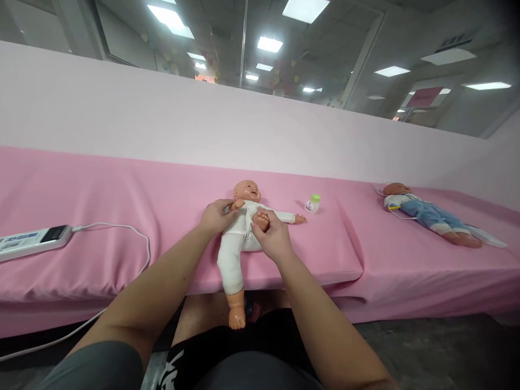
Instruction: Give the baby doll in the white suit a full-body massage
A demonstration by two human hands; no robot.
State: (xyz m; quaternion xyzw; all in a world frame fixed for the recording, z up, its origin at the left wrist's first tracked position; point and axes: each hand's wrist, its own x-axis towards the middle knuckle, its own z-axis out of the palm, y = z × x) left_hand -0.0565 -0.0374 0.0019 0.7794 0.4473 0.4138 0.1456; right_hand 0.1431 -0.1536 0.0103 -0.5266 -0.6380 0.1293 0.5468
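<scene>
A baby doll (231,254) with a white cloth body lies face up in front of me, its head toward the wall. My left hand (217,218) is closed around the doll's hand on the left side of its chest. With my right hand (275,237) I grip one of the doll's feet (262,219), that leg folded up over the belly. The other leg hangs straight over the table edge toward my lap. The doll's far arm stretches out to the right, near a small clear bottle (312,204) with a green cap.
Pink sheeting covers the long table (317,254). On the left lies a white power strip-like device (36,241) with a white cable (148,244) running down past the edge. A second doll (433,214) in blue trousers lies at right. A white wall and window stand behind.
</scene>
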